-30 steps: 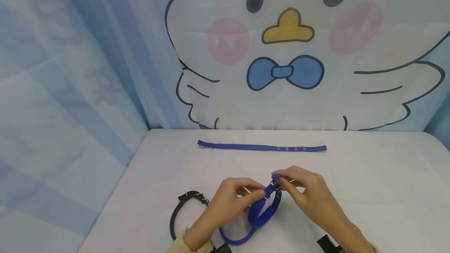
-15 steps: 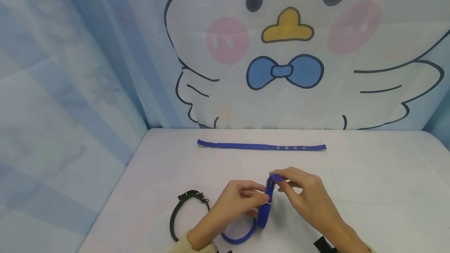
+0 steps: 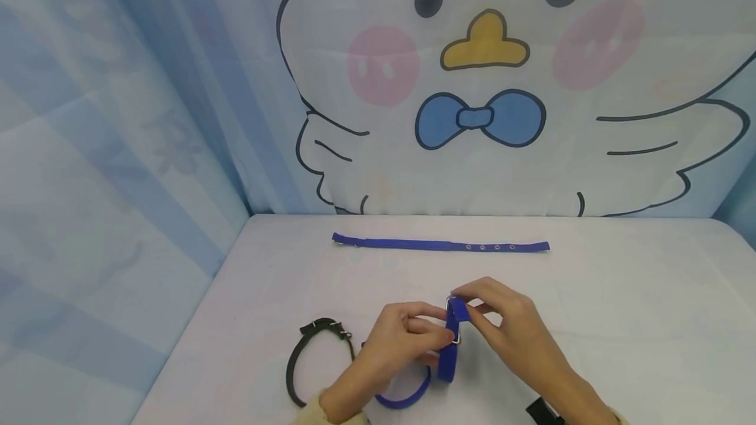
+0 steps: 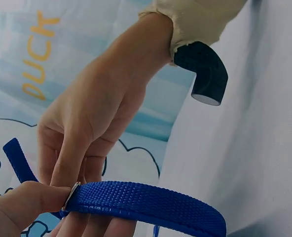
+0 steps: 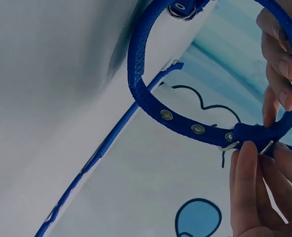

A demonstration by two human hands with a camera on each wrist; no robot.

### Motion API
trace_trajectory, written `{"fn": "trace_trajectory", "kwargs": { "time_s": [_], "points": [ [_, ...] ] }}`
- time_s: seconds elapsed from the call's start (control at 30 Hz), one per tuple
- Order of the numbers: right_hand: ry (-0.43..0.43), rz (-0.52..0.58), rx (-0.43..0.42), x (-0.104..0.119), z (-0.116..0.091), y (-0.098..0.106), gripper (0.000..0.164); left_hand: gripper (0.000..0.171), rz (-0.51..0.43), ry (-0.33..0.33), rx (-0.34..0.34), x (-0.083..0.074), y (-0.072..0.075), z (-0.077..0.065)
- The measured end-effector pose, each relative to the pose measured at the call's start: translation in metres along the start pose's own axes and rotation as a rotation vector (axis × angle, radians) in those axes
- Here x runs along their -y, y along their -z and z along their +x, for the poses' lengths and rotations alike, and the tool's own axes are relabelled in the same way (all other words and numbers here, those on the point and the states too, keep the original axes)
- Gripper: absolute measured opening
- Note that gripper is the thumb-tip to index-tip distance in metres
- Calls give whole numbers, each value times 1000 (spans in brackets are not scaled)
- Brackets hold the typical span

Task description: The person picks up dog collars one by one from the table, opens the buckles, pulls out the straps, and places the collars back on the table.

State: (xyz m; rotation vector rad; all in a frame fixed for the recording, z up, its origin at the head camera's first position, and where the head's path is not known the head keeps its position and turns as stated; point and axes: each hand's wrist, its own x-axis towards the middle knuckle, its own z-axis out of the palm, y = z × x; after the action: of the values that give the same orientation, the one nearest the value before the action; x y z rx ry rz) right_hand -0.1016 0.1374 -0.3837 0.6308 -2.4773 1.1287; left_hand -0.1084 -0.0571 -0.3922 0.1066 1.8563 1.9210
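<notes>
A blue woven collar (image 3: 447, 367), bent into a loop, is held up on edge above the table. My left hand (image 3: 401, 341) pinches its side between thumb and fingers, beside a metal ring. At the top, my right hand (image 3: 509, 320) pinches the strap near the metal buckle (image 5: 230, 146), where the strap's ends overlap. Metal-rimmed holes (image 5: 198, 129) run along the band in the right wrist view. From the left wrist view, the free strap end (image 4: 18, 160) sticks out past the fingers.
A blue collar (image 3: 440, 245) lies stretched flat across the back of the white table (image 3: 650, 320). To the left of my hands lies a black looped collar (image 3: 292, 372). Another blue looped collar (image 3: 407, 403) sits under my left hand, partly hidden. A printed curtain (image 3: 472, 176) stands behind.
The held collar has turned from showing its open loop to edge-on. The strap end at my right fingers has folded over and down. My left hand has shifted slightly right.
</notes>
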Motion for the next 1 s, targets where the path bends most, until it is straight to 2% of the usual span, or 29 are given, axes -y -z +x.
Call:
{"fn": "trace_trajectory", "kwargs": {
  "time_s": [0.2,0.5,0.7,0.87,1.0],
  "points": [
    [-37,-53,21,2,-1,-1,31,27,4,-16,-17,-1,-2,-2],
    [15,-96,-61,2,-1,-1,28,28,17,-17,-18,0,-5,-2],
    [3,-82,-82,2,-2,-1,24,29,-1,-22,-26,0,-5,-2],
    [-20,-31,-98,1,0,-1,17,29,-31,-56,-8,0,-6,-3],
    [-65,10,-104,2,1,0,15,29,-13,-83,15,1,-4,-4]
  ]
}}
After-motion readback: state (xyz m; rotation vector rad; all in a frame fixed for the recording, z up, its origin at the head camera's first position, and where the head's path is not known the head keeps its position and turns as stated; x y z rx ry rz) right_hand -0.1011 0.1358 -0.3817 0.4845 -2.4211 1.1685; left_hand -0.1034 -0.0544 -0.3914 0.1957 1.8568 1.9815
